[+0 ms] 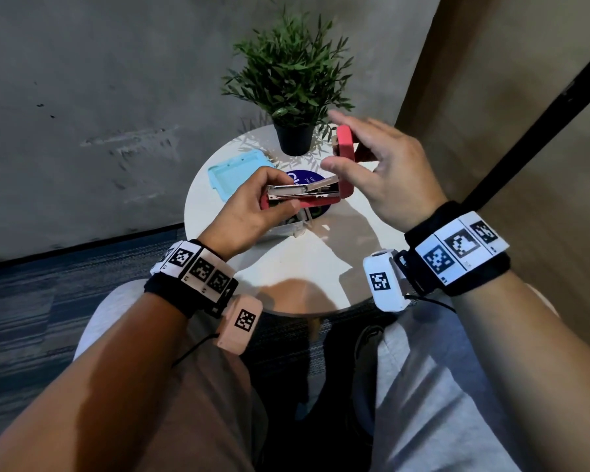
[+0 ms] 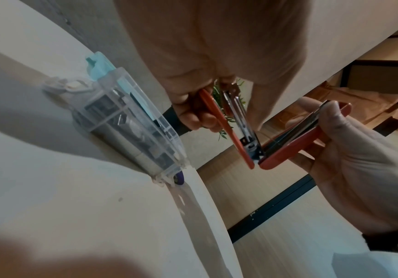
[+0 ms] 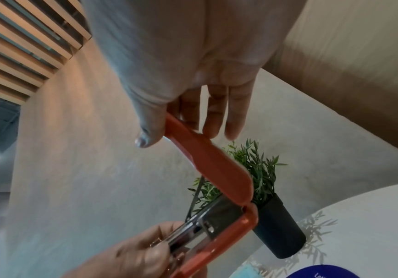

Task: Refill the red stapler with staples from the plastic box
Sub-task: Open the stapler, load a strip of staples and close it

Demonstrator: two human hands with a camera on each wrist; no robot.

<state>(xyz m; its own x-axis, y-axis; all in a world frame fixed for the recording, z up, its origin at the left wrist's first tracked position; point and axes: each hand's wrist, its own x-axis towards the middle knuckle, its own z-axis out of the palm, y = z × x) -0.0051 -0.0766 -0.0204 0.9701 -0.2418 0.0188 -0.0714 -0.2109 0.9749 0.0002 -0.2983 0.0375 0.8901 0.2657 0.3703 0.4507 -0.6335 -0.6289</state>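
The left hand [image 1: 249, 212] is gripping the red stapler [image 1: 307, 195] base, the right hand [image 1: 372, 165] pinching its lid open at 1 o'clock; slipping risks snapping it shut

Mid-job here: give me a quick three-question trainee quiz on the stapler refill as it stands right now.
1. True or false: the red stapler is hinged open.
2. Which hand holds the stapler's top cover? A) left hand B) right hand
3. Fill in: the turquoise lid lies on the ___, left of the potted plant.

Key: 1 true; 2 B, its thumb and fingers pinch the cover while the left hand grips the base and metal magazine; 3 table.
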